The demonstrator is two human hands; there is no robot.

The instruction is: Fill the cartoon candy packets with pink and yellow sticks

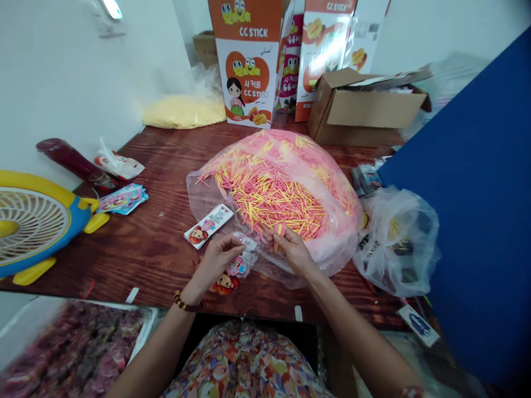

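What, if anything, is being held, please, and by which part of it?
The right grip holds sticks near their middle; whether the left grip holds the packet cannot be told.

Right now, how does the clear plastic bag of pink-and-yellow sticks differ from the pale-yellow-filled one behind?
The stick bag shows pink and yellow, the rear bag only pale yellow. The stick bag looks larger and lies nearer the right hand than the rear bag. Both rest on the brown wooden table.
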